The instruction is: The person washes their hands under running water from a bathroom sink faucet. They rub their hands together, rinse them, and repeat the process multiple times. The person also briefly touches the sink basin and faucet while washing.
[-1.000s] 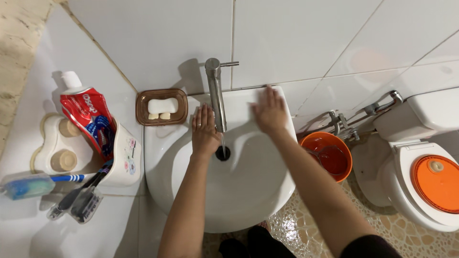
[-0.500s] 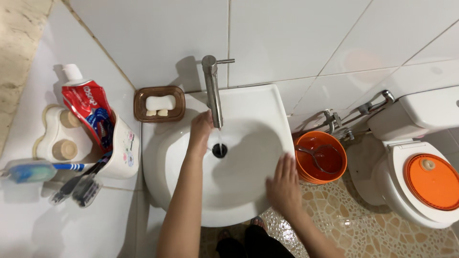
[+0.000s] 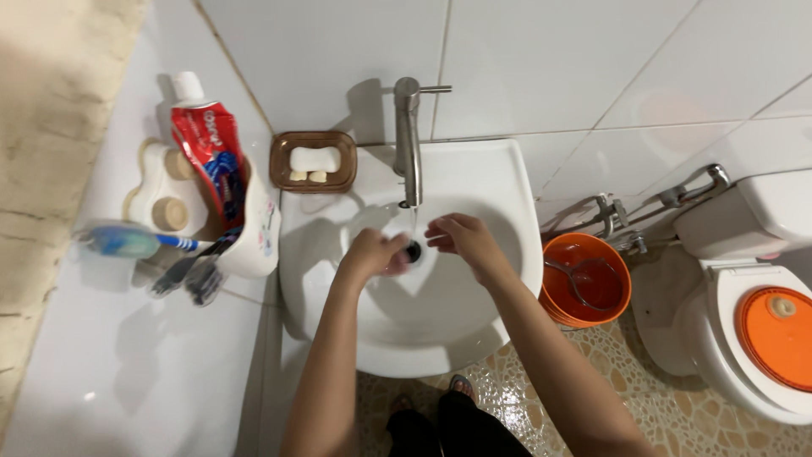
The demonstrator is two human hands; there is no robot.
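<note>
While water runs, two hands, left (image 3: 372, 252) loosely curled, right (image 3: 461, 237) half-open, both empty, one steel tap (image 3: 408, 140), one white sink (image 3: 499, 178).

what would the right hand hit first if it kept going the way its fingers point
The right hand points left across the basin, so it would most likely meet the left hand first, passing through the thin water stream under the tap; depth is unclear.

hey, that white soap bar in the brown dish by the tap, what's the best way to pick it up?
Come from straight above and pinch the soap across its narrower width. It lies flat in the brown dish, whose raised rim blocks a sideways approach. Its rounded shape may be slippery, so grip near the middle.
</note>
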